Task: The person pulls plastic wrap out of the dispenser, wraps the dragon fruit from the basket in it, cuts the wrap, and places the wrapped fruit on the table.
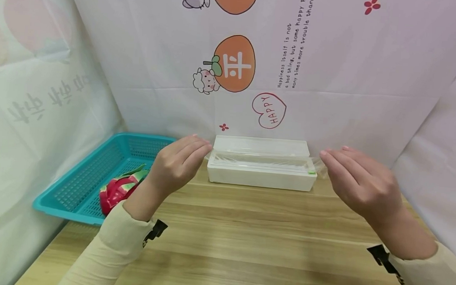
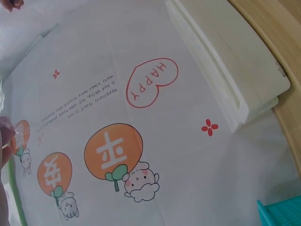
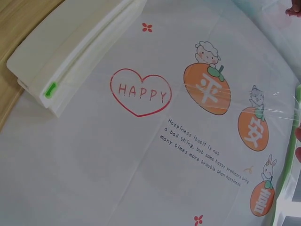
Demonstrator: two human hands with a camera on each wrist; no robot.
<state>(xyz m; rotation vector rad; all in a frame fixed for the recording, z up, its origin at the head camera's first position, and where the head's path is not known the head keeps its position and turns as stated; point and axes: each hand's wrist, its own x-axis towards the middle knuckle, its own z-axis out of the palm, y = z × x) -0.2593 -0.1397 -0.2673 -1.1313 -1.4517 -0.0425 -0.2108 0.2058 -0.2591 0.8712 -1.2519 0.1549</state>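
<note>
A sheet of clear cling film [image 1: 319,165] stretches between my two hands, passing in front of a white cling film dispenser box [image 1: 263,178] whose lid [image 1: 261,144] stands raised. Its left edge is pinched by my left hand [image 1: 175,163], held over the right part of a teal basket. My right hand [image 1: 360,181] pinches the opposite edge, to the right of the box. Faint shiny creases of the film show in the right wrist view, and fingertips [image 3: 298,143] appear at that frame's right edge. A green slider [image 3: 51,90] sits at one end of the box.
The teal plastic basket [image 1: 70,215] stands at the left on the wooden table [image 1: 244,257]. Inside lies a red and green dragon fruit [image 1: 117,190], partly behind my left forearm. Printed white cloth [image 1: 158,68] hangs at the back and along both sides.
</note>
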